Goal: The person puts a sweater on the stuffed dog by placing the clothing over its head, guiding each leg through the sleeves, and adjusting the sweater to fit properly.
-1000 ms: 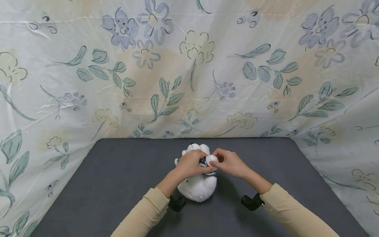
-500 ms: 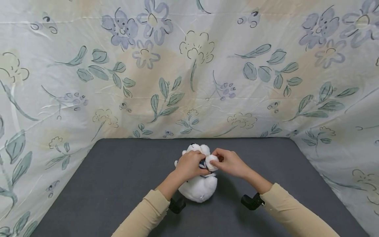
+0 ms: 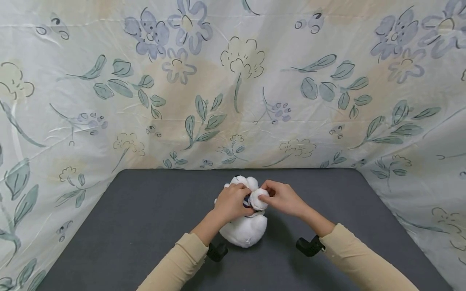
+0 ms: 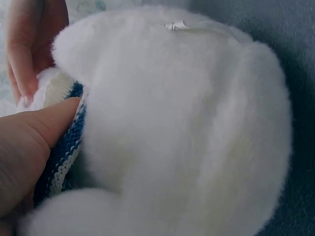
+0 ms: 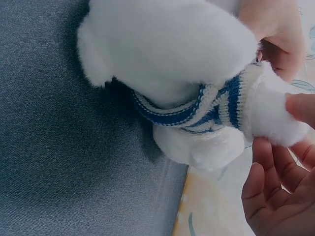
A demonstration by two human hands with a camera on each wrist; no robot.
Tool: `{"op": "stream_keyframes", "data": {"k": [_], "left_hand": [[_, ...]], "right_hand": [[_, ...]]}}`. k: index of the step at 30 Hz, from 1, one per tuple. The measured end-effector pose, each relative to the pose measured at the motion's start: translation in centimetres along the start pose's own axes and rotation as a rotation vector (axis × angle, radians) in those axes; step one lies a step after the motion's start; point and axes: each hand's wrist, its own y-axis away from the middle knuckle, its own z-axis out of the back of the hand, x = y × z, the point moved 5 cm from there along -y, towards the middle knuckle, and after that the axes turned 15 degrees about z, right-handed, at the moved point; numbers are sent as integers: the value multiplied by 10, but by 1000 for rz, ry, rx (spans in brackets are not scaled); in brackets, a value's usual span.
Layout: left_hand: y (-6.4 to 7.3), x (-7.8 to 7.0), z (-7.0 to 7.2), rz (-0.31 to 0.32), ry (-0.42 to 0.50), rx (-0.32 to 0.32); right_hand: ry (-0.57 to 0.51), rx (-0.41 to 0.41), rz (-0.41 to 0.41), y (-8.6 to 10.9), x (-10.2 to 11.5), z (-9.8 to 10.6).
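Observation:
A white plush toy (image 3: 243, 232) rests on the grey table, its round rump toward me. It wears a blue-and-white striped knitted sweater (image 5: 229, 105). My left hand (image 3: 231, 201) lies over the toy; in the left wrist view its thumb (image 4: 54, 120) presses on the knit, while the other fingers are mostly hidden. My right hand (image 3: 284, 198) pinches the toy's round white paw (image 5: 275, 118), which sticks out of the sleeve cuff, between thumb and fingers. A small white tag (image 4: 175, 25) shows on the fur. The toy's face is turned away.
The dark grey table (image 3: 153, 226) stretches around the toy on all sides. Behind it hangs a flower-patterned cloth (image 3: 204, 133). Each wrist bears a black camera, such as the right wrist camera (image 3: 308, 246).
The paw in my right hand shows fuller and a little further left, and less striped knit shows below it. My left hand has shifted slightly left.

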Motion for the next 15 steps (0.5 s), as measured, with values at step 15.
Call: {"op": "stream_keyframes", "data": {"k": [15], "left_hand": [[-2, -5, 0, -110, 297, 52]], "right_hand": [[2, 1, -11, 2, -3, -3]]}}
